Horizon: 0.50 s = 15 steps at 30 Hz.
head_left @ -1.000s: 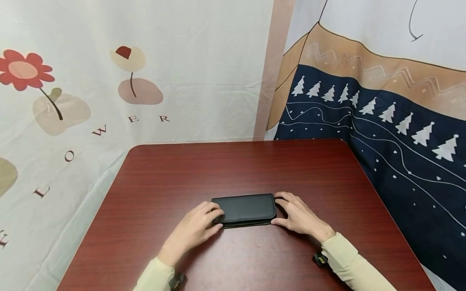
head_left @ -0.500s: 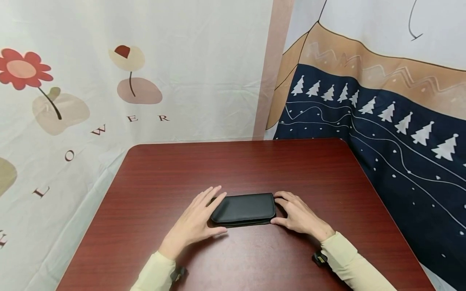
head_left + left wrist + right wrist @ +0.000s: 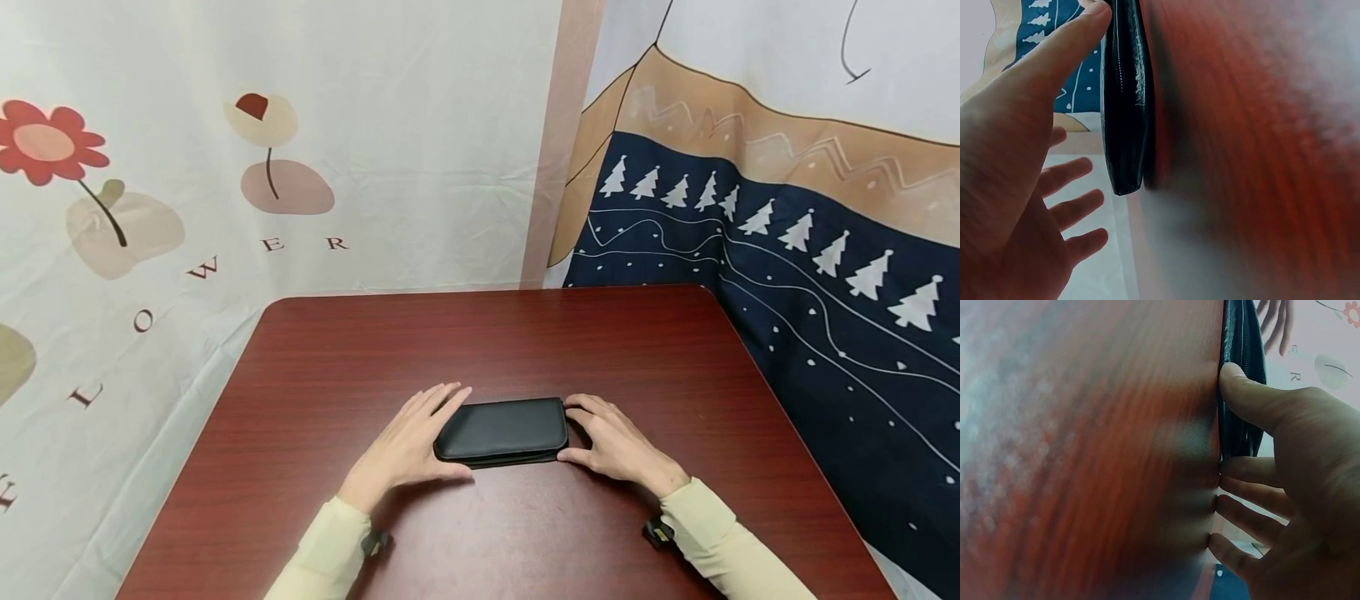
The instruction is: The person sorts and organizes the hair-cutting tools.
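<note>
A closed black wallet [image 3: 502,429], long and flat, lies on the reddish-brown table [image 3: 480,350]. My left hand [image 3: 405,446] spreads around its left end, fingers fairly straight, with the thumb by the near edge. In the left wrist view the wallet [image 3: 1124,119] stands edge-on with a zip along its side, and the fingers [image 3: 1079,209] are apart from it. At the other end my right hand [image 3: 622,446] holds the wallet by its right corners. The right wrist view has that thumb [image 3: 1235,378] pressed on the zipped edge and the curled fingertips down at the table.
Behind the table hangs a pale curtain [image 3: 420,125] with printed flowers and letters. A navy and tan cloth [image 3: 825,333] with white trees covers the right side. Small dark cameras [image 3: 660,532] sit at both wrists. The table's back edge has rounded corners.
My left hand has loosened from the wallet's left end: its curled fingers straightened and spread, then shifted slightly right around that end. The right hand and wallet have barely moved.
</note>
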### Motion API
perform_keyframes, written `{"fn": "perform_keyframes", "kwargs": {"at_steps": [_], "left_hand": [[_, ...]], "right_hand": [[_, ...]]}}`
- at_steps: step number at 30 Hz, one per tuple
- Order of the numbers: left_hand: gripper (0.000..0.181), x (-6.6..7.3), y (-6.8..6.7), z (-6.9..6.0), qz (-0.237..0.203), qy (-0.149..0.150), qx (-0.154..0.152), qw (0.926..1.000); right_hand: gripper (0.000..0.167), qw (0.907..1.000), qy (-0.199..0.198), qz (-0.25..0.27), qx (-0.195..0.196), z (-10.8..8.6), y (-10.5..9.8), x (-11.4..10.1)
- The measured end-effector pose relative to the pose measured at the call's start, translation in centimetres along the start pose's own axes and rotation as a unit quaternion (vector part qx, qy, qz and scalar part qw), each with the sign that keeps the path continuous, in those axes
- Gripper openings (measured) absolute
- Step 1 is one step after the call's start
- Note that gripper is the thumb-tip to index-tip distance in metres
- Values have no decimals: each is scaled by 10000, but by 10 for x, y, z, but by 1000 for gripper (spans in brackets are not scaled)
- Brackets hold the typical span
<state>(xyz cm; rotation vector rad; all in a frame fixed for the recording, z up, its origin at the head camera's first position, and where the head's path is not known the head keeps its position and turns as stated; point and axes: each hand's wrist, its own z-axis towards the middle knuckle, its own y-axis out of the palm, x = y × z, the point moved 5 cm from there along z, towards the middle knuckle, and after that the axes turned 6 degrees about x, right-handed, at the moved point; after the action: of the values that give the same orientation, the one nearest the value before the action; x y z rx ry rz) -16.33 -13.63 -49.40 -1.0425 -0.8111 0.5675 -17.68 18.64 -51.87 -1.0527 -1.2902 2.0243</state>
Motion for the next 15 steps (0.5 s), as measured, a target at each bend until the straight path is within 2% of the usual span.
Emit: {"fn": "perform_keyframes", "kwargs": {"at_steps": [8,15], "left_hand": [[116,-4,4,7,5,-286,-360,9989],[101,-4,5,11,66,-94,-288,9995]], "right_hand": [[63,10000,-3,45,27,1,0,0],[64,10000,-8,49,37,0,1,0]]}}
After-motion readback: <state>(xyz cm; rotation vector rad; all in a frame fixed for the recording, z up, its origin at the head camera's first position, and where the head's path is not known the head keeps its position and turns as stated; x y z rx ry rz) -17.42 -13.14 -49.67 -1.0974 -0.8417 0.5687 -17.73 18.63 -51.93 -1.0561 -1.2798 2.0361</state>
